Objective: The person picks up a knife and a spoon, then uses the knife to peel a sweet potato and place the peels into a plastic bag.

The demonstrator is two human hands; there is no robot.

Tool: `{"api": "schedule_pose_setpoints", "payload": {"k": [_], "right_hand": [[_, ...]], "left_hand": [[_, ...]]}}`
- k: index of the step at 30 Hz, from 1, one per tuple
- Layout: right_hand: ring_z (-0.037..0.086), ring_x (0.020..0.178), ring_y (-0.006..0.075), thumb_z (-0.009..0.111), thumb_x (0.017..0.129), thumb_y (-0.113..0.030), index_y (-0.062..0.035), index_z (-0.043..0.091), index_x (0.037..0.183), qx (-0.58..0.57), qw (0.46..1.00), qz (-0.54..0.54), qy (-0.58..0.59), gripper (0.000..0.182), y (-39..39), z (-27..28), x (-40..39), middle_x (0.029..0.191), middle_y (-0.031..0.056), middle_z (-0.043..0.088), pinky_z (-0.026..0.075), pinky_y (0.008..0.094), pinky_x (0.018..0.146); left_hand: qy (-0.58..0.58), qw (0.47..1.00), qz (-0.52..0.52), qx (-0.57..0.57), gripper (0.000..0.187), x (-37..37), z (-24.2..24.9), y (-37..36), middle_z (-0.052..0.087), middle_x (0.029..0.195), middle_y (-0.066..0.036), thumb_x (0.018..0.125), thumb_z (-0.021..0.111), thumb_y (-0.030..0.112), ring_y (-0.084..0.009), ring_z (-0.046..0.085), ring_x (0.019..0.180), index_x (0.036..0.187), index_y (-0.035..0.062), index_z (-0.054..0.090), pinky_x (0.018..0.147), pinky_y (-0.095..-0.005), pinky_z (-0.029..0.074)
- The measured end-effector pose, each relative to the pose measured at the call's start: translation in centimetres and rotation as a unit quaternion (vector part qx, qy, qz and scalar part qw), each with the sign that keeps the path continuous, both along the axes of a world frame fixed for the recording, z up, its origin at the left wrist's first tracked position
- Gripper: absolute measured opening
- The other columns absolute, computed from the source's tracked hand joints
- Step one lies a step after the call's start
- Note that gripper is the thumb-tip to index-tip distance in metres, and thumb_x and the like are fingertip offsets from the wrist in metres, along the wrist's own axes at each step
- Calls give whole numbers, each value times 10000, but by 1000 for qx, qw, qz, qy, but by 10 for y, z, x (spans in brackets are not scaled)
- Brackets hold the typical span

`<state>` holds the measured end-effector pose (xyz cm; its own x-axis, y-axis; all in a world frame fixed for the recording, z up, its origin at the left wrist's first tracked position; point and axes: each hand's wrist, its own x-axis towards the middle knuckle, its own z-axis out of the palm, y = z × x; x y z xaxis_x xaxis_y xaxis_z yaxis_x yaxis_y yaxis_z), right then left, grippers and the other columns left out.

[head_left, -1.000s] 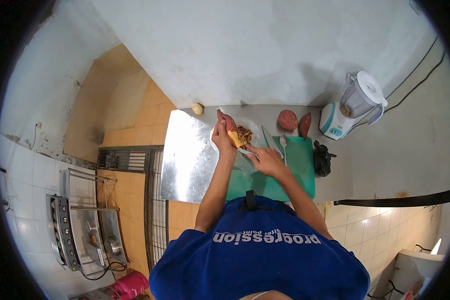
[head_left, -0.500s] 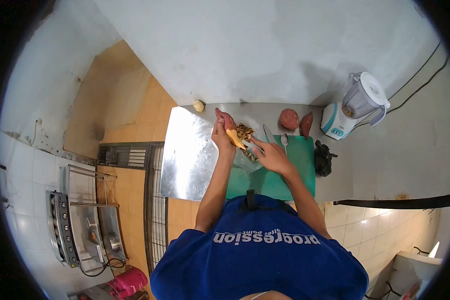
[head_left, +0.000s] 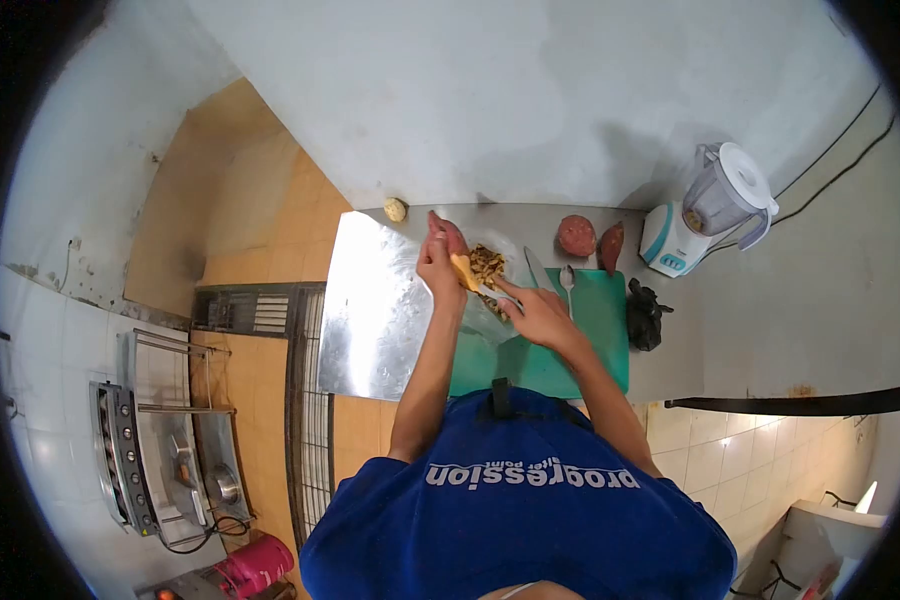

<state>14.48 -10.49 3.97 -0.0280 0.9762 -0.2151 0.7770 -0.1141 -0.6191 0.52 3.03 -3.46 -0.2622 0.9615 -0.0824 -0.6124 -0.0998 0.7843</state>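
My left hand is wrapped around a sweet potato, held tilted above the table. Its upper end keeps the reddish skin, while orange flesh shows on the end toward me. In my right hand is a peeler, its pale head against or very close to the bared flesh; the fingers partly hide it. Dark and yellowish peelings lie in a heap under the hands, on a clear plastic bag. A green cutting board lies beneath my right forearm.
A knife and a spoon lie right of the peelings. Beyond are a round reddish tuber, another sweet potato, a black plastic bag and a blender. A pale yellowish lump sits at the back left.
The peeler and my right hand have shifted slightly toward me along the sweet potato. My left hand still grips it, tilted a little differently. The other things stay in place.
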Motion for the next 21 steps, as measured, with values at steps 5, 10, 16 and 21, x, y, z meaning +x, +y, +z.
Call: {"api": "schedule_pose_setpoints", "payload": {"k": [5, 10, 16, 21], "right_hand": [[663, 988, 413, 526, 980, -385, -282, 567, 1419, 6, 999, 33, -23, 453, 4, -14, -4, 1021, 208, 709, 498, 533, 878], [665, 1005, 396, 520, 986, -387, -296, 575, 1409, 6, 998, 44, -44, 437, 0, -10, 1, 1040, 199, 711, 497, 532, 885], [672, 984, 388, 534, 985, -391, -310, 572, 1412, -13, 996, 31, -82, 436, -25, -38, 29, 1035, 183, 715, 510, 520, 859], [670, 961, 399, 553, 981, -381, -305, 550, 1431, 15, 999, -9, -38, 457, -24, -35, 42, 1012, 202, 708, 518, 513, 837]], "left_hand": [[5, 999, -31, 3, 183, -2, 16, -12, 652, 924, -22, 988, 618, 191, -116, 606, 825, 1043, 21, 660, 730, -268, 505], [-59, 997, -34, -21, 295, 0, -7, -6, 664, 999, -52, 992, 608, 189, -148, 636, 867, 1198, -22, 636, 754, -292, 527], [-48, 999, 9, -19, 255, -15, 5, 9, 642, 963, -75, 1001, 588, 216, -167, 620, 835, 1105, -11, 640, 738, -317, 524], [-53, 998, 18, 12, 245, -18, 18, 10, 623, 914, -54, 1013, 556, 218, -159, 604, 804, 1073, -8, 627, 710, -304, 509]]}}
